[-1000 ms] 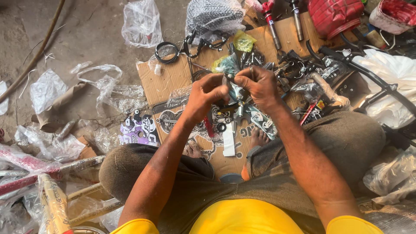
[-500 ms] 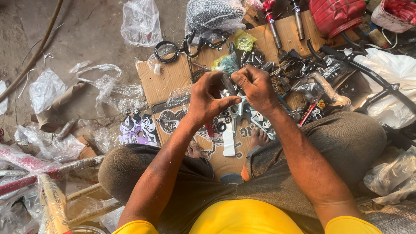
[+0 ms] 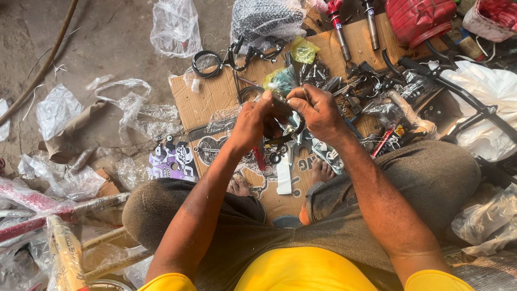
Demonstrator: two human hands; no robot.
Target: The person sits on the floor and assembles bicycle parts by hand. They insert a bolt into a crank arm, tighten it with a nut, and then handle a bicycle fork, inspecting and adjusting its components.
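Observation:
I sit cross-legged on the ground, looking down at both hands held together over a flattened cardboard sheet (image 3: 215, 97). My left hand (image 3: 253, 124) and my right hand (image 3: 318, 110) both grip a small dark metal bicycle part (image 3: 283, 105) between them. The fingers of my right hand pinch a thin piece at its top. Loose black and silver brake pieces (image 3: 285, 145) lie on the cardboard right under my hands. Most of the held part is hidden by my fingers.
Bicycle parts (image 3: 366, 81) crowd the cardboard's far right, with two suspension tubes (image 3: 339, 27) and a red bag (image 3: 417, 19) beyond. Clear plastic wrappers (image 3: 175, 27) litter the concrete at left. A wrapped bicycle frame (image 3: 59, 215) lies at lower left, white plastic (image 3: 484, 91) at right.
Both hands have stayed together over the cardboard, shifting slightly toward me while working the small part. Nothing was let go or picked up.

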